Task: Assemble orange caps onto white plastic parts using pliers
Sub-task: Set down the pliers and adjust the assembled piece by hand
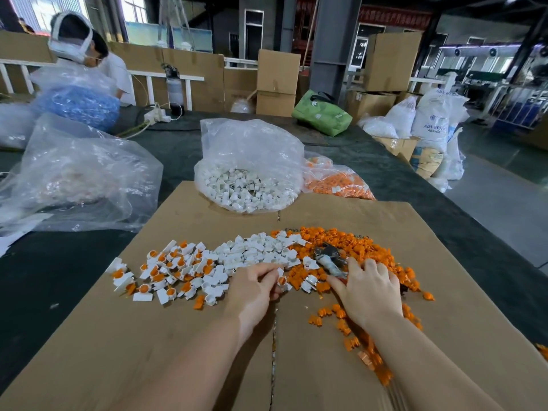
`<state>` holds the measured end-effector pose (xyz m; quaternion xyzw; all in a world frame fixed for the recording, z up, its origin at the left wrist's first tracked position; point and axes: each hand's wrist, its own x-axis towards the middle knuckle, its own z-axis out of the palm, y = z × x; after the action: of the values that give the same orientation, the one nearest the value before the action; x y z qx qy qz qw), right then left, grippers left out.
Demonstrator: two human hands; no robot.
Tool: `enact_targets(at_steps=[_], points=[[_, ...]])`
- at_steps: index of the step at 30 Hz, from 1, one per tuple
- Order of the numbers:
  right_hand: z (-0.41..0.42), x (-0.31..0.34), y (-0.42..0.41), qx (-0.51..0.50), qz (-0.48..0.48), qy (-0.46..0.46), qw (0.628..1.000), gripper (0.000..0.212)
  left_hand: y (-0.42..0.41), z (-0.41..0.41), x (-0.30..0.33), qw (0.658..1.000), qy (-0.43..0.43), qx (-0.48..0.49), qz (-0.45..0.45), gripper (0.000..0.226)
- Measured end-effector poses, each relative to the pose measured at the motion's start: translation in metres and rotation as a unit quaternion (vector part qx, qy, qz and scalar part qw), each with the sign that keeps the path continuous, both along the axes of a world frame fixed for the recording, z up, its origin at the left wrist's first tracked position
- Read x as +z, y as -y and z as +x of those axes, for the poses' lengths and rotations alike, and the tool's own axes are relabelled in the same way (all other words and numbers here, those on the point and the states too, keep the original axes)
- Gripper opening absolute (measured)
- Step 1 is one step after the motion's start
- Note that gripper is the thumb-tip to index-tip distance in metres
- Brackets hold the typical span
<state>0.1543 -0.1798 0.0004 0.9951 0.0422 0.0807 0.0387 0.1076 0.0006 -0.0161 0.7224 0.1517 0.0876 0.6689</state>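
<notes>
My left hand (254, 287) pinches a white plastic part with an orange cap (281, 280) between its fingertips, at the middle of the cardboard sheet (184, 336). Over the orange caps my right hand (367, 292) lies, fingers curled round the handles of the pliers (329, 260), whose dark jaws point away from me. Loose white parts (258, 247) form a pile above my left hand. Loose orange caps (360, 244) spread to the right and trail down beside my right forearm. Several finished capped parts (166, 274) lie at the left.
A clear bag of white parts (247, 185) stands at the sheet's far edge, a bag of orange caps (338, 180) right of it. A large clear bag (80, 176) lies at the left. Another person (80, 43) sits at the far left. Boxes and sacks stand beyond the table.
</notes>
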Motion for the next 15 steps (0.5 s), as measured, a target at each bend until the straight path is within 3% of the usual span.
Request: enact_targets(at_steps=[3,6,9,15], points=[[-0.008,0.006,-0.01,0.048,-0.04,0.078,0.995,0.048,-0.001,0.001,0.001,1.0,-0.007,-0.01,0.009,0.021],[-0.016,0.001,-0.028,0.218,0.064,0.198,0.954,0.037,-0.001,0.003,0.002,1.0,-0.003,-0.014,-0.012,0.016],[-0.024,-0.004,-0.043,0.304,0.14,0.19,0.923,0.03,0.0,0.004,0.003,0.999,0.005,-0.022,0.026,0.009],[-0.027,-0.01,-0.049,0.293,0.252,0.173,0.906,0.02,-0.007,-0.007,0.004,0.997,-0.005,-0.067,0.038,0.028]])
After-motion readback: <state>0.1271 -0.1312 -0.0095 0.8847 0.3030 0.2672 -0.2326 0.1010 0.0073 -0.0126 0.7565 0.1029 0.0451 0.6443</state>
